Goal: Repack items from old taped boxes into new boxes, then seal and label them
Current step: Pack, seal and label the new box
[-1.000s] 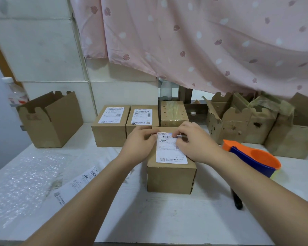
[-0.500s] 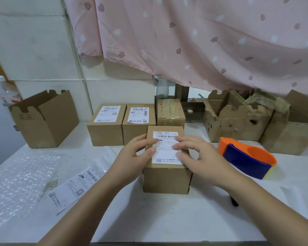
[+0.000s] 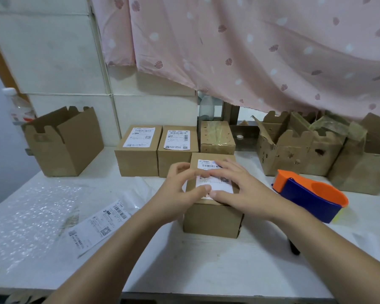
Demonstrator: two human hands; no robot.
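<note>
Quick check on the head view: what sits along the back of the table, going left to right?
Open box → first labelled box → second labelled box → taped box → torn old boxes.

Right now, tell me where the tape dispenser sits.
In the head view the tape dispenser lies on the table, right of the right hand and in front of the torn old boxes.

Head view, forward and down over the desk [image 3: 206,270]

Single wide-angle camera, close above the desk's near edge, facing the curtain [image 3: 250,51] hanging behind the desk's far side.
</note>
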